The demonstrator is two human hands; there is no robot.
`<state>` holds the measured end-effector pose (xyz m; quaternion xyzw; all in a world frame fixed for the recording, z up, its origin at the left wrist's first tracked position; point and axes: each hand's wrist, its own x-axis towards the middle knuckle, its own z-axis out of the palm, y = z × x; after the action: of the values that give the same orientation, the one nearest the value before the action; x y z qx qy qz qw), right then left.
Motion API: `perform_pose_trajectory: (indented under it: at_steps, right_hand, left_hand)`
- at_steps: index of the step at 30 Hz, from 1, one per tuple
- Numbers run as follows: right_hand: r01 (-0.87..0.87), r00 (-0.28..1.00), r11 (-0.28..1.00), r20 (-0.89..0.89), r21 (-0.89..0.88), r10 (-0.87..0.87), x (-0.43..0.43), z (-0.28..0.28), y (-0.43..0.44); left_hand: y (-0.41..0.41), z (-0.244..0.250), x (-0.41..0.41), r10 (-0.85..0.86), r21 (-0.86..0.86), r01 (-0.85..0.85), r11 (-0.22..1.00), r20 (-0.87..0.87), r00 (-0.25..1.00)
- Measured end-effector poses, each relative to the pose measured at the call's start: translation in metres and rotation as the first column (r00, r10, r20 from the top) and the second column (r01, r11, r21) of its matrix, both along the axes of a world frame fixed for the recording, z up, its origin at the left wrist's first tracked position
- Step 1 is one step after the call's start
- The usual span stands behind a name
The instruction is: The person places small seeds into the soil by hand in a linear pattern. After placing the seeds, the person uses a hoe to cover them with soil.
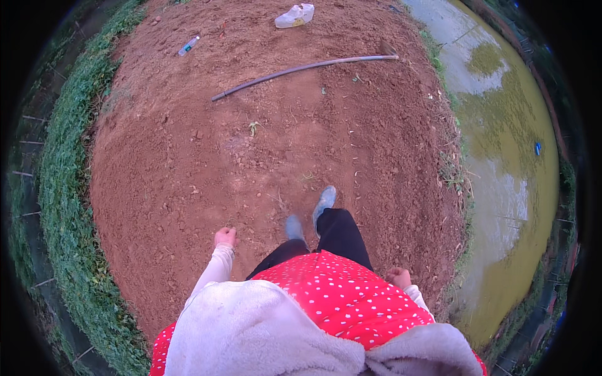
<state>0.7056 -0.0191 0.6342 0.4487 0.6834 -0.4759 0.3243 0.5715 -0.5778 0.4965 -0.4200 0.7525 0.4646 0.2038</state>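
My left hand [226, 237] hangs over the bare brown soil at my left side, its fingers curled; whether it holds anything small cannot be made out. Close to my right hip is my right hand [399, 277], also curled, partly beside the red spotted garment [348, 301]. Ahead on the ground lies a hoe with a long handle [301, 68], its blade [387, 48] at the right end. A row of small pale bits [356, 174] runs along the soil ahead of my right boot [324, 205].
A plastic bottle [188, 46] and a white plastic bag [295, 16] lie beyond the hoe. Green leafy plants [66, 188] border the soil on the left. Greenish water [503, 188] lies along the right edge. A small uprooted plant [254, 128] rests on the soil.
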Motion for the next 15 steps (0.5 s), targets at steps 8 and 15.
perform_pose_trajectory:
  at_steps: [8,15]
  right_hand:
    - [-0.217,0.976,0.969,0.03,0.115,0.215,-0.122,0.008,-0.002]
    - [-0.204,0.977,0.969,-0.041,0.139,0.211,-0.225,0.017,0.018]
  left_hand:
    - [0.014,-0.026,-0.039,-0.038,-0.066,0.038,0.997,-0.011,0.999]
    - [0.0,-0.022,-0.1,0.098,-0.143,-0.092,0.986,0.039,0.994]
